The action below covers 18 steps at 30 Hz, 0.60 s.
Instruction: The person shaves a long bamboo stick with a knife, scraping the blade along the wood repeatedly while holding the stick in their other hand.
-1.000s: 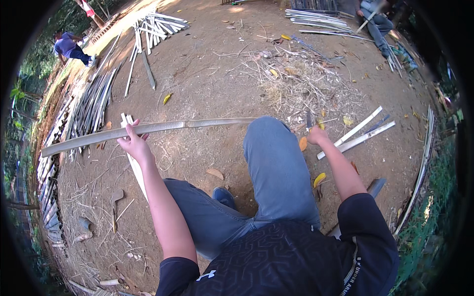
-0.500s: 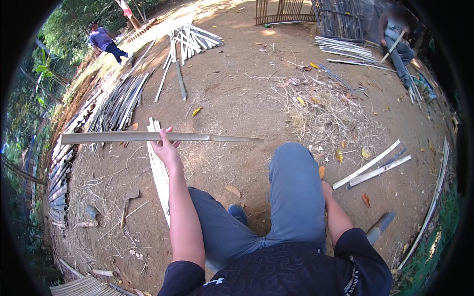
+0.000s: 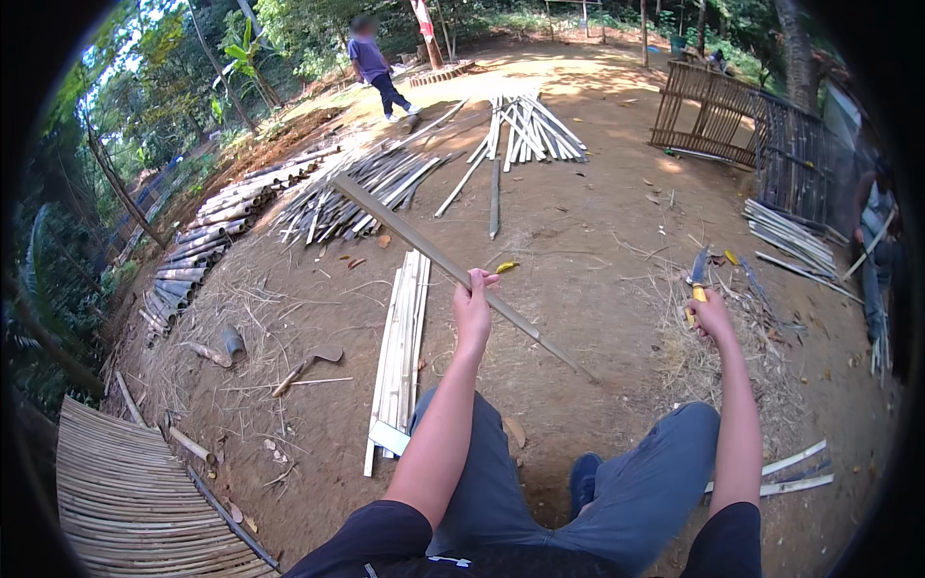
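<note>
One strip (image 3: 425, 247) fills the left hand (image 3: 472, 314) — a knife (image 3: 700, 269) (yellow-handled), the right (image 3: 712, 316).

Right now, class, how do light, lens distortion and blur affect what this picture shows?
Head view throughout: sunlit ground glares near the top; the person at the right edge sinks into deep shade; the slatted mat at lower left bows with the fisheye; the standing person's head is blurred, while the held knife and bamboo strip keep readable outlines.

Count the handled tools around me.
2: the knife in your right hand, and the hooked tool on the ground at left. Others may be hidden.
</note>
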Each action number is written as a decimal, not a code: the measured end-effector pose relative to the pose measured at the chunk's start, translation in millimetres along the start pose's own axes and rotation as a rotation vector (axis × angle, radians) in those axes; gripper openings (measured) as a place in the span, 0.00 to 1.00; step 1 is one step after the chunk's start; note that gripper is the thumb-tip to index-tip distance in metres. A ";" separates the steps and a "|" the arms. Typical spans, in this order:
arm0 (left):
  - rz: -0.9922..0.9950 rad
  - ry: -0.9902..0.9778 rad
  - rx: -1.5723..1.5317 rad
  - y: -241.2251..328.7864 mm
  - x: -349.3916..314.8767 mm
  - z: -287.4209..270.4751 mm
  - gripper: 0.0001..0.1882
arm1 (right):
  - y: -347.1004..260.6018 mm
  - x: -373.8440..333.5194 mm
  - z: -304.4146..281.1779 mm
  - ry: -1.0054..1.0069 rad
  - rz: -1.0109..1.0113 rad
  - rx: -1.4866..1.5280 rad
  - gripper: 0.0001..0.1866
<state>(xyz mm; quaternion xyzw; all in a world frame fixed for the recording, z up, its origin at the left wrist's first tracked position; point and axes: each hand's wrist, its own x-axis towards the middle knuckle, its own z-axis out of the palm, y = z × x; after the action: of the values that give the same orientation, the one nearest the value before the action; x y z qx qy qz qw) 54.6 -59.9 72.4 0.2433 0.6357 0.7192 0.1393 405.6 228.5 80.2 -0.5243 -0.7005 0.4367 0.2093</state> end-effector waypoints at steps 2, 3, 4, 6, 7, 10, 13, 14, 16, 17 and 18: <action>0.051 -0.008 -0.022 0.9 0.6 6.9 0.24 | -35.3 -4.4 21.7 -0.119 -0.078 0.010 0.14; 0.057 0.014 -0.060 3.2 -1.2 9.2 0.24 | -43.9 -9.5 33.8 -0.162 -0.106 0.010 0.17; 0.068 0.039 -0.101 6.7 -2.5 12.1 0.23 | -51.9 -19.1 50.4 -0.224 -0.066 0.058 0.19; 0.099 0.095 -0.168 9.8 -3.3 14.5 0.23 | -51.3 -36.4 86.1 -0.337 -0.006 0.156 0.22; 0.118 0.123 -0.205 11.3 -2.4 12.6 0.22 | -41.3 -38.8 103.0 -0.380 0.013 0.199 0.23; 0.234 0.193 -0.320 17.2 -0.1 14.4 0.22 | -15.6 -31.6 142.1 -0.466 0.146 0.003 0.19; 0.228 0.151 -0.430 14.8 6.8 2.8 0.24 | -19.7 -28.7 163.1 -0.479 0.069 -0.037 0.14; 0.209 0.131 -0.449 14.9 8.7 1.1 0.25 | -23.3 -29.4 166.3 -0.446 0.025 -0.032 0.13; 0.226 0.107 -0.429 24.3 4.9 9.8 0.26 | -29.4 -29.5 171.1 -0.408 -0.013 0.031 0.13; 0.235 0.096 -0.419 29.1 2.6 14.6 0.27 | -33.0 -28.5 171.7 -0.389 -0.032 0.063 0.13; 0.222 0.040 -0.347 37.1 -1.5 18.0 0.28 | -34.3 -25.9 171.3 -0.401 -0.012 0.090 0.14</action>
<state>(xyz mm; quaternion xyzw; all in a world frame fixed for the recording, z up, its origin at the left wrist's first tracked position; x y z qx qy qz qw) 69.4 -51.1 109.9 0.2697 0.4741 0.8337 0.0862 267.4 135.1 21.9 -0.4128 -0.7110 0.5618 0.0915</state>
